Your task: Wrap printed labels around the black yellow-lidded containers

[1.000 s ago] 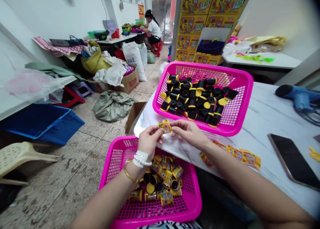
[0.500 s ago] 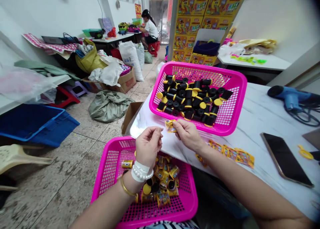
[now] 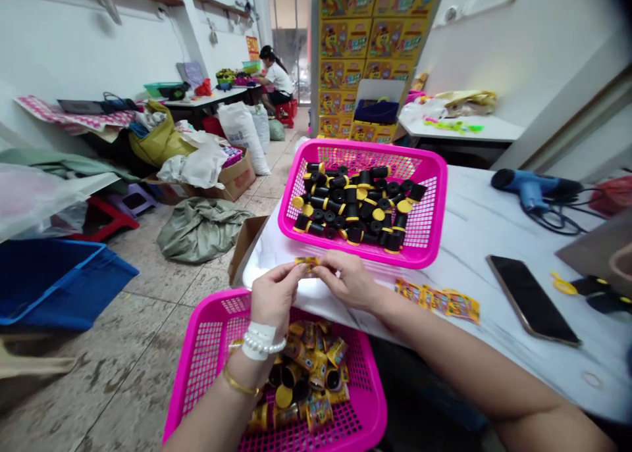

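Note:
Between my two hands is a small yellow printed plastic wrapper (image 3: 307, 264). My left hand (image 3: 273, 294) pinches its left end with thumb and fingers, and my right hand (image 3: 348, 279) pinches the right end. Behind the hands on the table stands a pink basket (image 3: 363, 260) of small black cylinders with yellow caps (image 3: 353, 205). Under my left hand a second pink basket (image 3: 200, 347) holds several cylinders covered in yellow printed film (image 3: 318, 370). Past my right wrist, a row of flat yellow wrappers (image 3: 439, 301) lies on the table.
On the white marbled table (image 3: 474, 208) are a phone (image 3: 533, 297), a blue heat gun (image 3: 533, 187) with its cord, and some black and yellow parts (image 3: 587, 291). A blue crate (image 3: 64, 281) and a grey-green sack (image 3: 200, 228) are at left. A person (image 3: 276, 80) sits far back.
My hands have come together, and my left fingers now pinch the wrapper that only my right hand held before. The camera view has turned a little to the right.

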